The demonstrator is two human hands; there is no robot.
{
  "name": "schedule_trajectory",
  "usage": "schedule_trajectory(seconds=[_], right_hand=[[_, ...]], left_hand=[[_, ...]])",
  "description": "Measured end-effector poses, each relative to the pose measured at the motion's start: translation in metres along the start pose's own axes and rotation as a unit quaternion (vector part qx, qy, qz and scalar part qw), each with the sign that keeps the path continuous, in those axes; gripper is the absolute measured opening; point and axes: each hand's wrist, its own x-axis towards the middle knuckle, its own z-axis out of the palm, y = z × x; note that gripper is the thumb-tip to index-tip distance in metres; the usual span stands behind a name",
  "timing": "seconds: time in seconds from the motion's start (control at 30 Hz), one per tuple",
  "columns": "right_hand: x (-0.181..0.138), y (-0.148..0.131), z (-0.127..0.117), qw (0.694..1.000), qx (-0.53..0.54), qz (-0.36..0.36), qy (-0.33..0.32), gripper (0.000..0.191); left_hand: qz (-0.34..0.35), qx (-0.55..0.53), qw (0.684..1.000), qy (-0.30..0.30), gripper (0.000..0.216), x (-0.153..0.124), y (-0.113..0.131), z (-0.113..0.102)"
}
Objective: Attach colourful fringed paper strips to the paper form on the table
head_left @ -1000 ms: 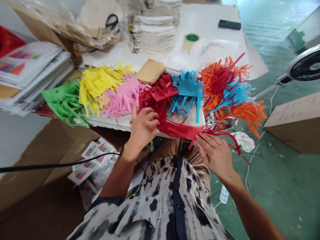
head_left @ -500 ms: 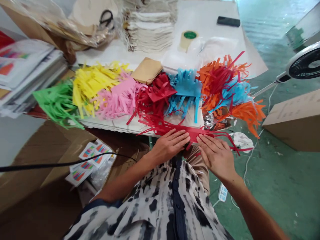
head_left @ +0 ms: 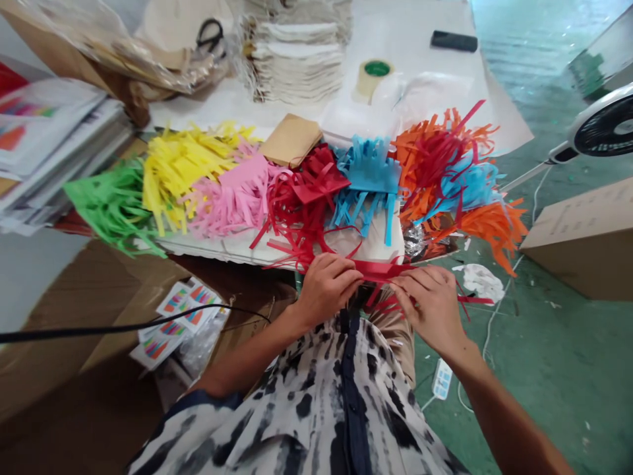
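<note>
A red fringed paper piece is stretched between my two hands at the near edge of the table. My left hand grips its left end with curled fingers. The right end is pinched by my right hand, thumb below and fingers on top. Loose red strips hang beneath and stick out beyond the right hand. Just behind lie a bundle of dark red fringed paper and a blue fringed bundle. Pink fringed paper is to their left.
Yellow, green and orange fringes line the table. A brown card stack, tape roll, black scissors and white stacks lie behind. A fan and carton stand right.
My fingers lay flat on the red paper; now they are curled around its ends. The left hand has shifted slightly left, and the paper strip looks narrower between the hands.
</note>
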Motion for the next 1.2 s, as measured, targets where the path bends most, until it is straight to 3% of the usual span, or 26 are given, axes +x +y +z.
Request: schedule_trajectory(seconds=[0.13,0.23,0.57,0.67,0.73,0.87,0.97,1.07,1.2], right_hand=[[0.013,-0.001,-0.003,0.997,-0.041,0.054,-0.048,0.024],[0.021,-0.001,-0.002,0.990,-0.077,0.079,-0.082,0.030],[0.037,0.002,0.001,0.977,-0.135,0.088,-0.143,0.039],[0.036,-0.003,0.001,0.975,-0.160,0.094,-0.122,0.033],[0.032,-0.007,0.001,0.976,-0.182,0.096,-0.072,0.028],[0.016,-0.011,0.005,0.991,-0.132,-0.008,0.016,0.022],[0.004,-0.009,0.009,0.994,-0.092,-0.053,0.020,0.028],[-0.005,-0.003,0.009,0.994,-0.100,-0.045,0.028,0.029],[-0.010,0.002,0.002,0.996,-0.082,-0.032,0.027,0.030]], left_hand=[[-0.110,0.023,0.993,-0.029,0.018,0.007,0.006,-0.008],[-0.155,0.050,0.986,-0.032,0.018,0.011,0.008,-0.010],[-0.160,0.098,0.981,-0.058,0.018,0.019,0.006,-0.008],[-0.156,0.109,0.980,-0.058,0.019,0.020,0.005,-0.008],[-0.150,0.118,0.980,-0.059,0.020,0.021,0.005,-0.007],[-0.137,0.130,0.980,-0.058,0.021,0.022,0.005,-0.005],[-0.120,0.119,0.985,-0.028,0.019,0.020,0.003,-0.004],[-0.108,0.106,0.989,0.005,0.021,0.015,-0.007,-0.009],[-0.145,0.140,0.977,0.064,0.021,0.006,-0.023,-0.021]])
